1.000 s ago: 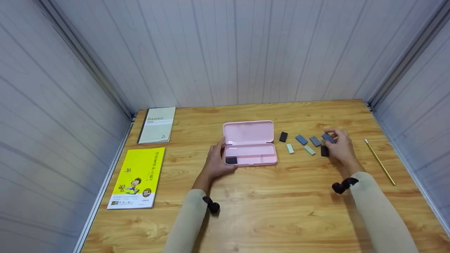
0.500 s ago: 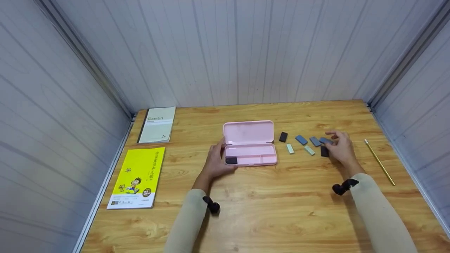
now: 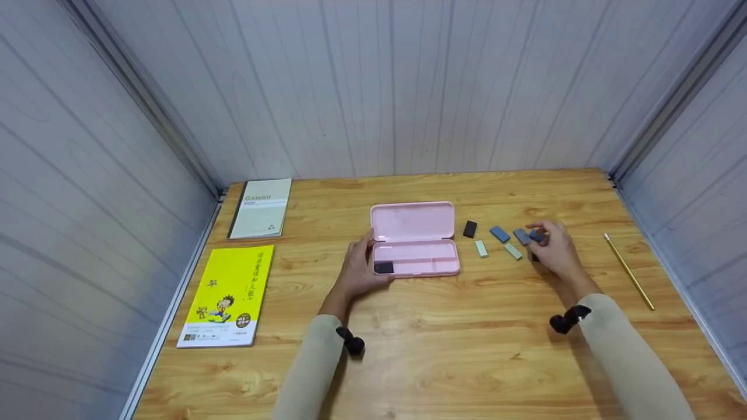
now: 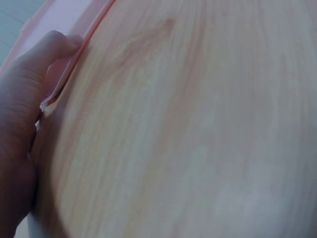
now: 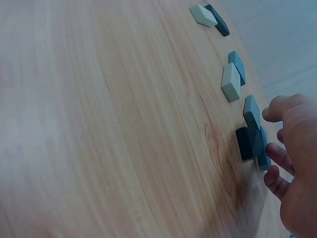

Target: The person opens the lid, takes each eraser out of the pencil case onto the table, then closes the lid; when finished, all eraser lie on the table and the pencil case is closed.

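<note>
A pink pencil case lies with its lid raised, a black eraser in its front left compartment. My left hand holds the case at its left end, thumb along the front edge. My right hand hovers around a dark blue eraser, thumb and forefinger apart on either side. In the right wrist view that blue eraser lies against another black eraser, and the fingers sit off them. The head view has this black one mostly hidden by the thumb. A grey-blue eraser lies just left.
Between case and right hand lie a black eraser, a blue one and two pale green ones, one nearer. A gold pencil lies far right. On the left are a yellow book and a notebook.
My right hand has shifted left and slightly nearer, and the blue eraser has come down leftward beside the grey-blue one. My left hand and the pencil case have stayed put.
</note>
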`<state>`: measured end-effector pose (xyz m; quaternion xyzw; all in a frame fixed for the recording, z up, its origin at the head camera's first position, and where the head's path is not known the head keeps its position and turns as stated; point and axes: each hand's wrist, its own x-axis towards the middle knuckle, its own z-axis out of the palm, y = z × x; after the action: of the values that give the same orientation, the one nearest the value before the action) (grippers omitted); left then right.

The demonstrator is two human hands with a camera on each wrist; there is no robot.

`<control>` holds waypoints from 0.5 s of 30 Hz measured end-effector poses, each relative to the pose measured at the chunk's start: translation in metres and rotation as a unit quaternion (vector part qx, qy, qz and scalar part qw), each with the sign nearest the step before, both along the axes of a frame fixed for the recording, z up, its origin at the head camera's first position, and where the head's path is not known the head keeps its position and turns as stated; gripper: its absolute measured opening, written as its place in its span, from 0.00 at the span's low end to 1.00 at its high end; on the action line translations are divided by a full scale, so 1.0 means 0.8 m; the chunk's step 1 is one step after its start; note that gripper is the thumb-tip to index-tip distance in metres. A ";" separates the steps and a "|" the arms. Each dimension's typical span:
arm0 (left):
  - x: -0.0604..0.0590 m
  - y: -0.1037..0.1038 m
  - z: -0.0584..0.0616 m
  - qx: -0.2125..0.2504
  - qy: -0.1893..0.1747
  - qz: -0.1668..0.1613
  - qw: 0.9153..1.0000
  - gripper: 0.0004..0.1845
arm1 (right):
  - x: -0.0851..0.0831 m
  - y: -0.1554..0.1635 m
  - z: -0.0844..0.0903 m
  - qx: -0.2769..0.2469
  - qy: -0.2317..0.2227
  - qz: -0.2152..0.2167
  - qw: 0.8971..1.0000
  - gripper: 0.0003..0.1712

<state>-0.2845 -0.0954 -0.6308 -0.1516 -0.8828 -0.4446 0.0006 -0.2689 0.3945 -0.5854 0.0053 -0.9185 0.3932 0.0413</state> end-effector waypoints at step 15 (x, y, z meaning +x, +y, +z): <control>0.001 0.001 0.002 0.008 -0.010 0.003 1.000 0.71 | -0.003 -0.056 0.006 0.041 0.023 0.071 0.996 0.21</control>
<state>-0.2834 -0.0948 -0.6289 -0.1444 -0.8796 -0.4532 -0.0061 -0.2711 0.3499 -0.5803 0.0816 -0.9300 0.3568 0.0337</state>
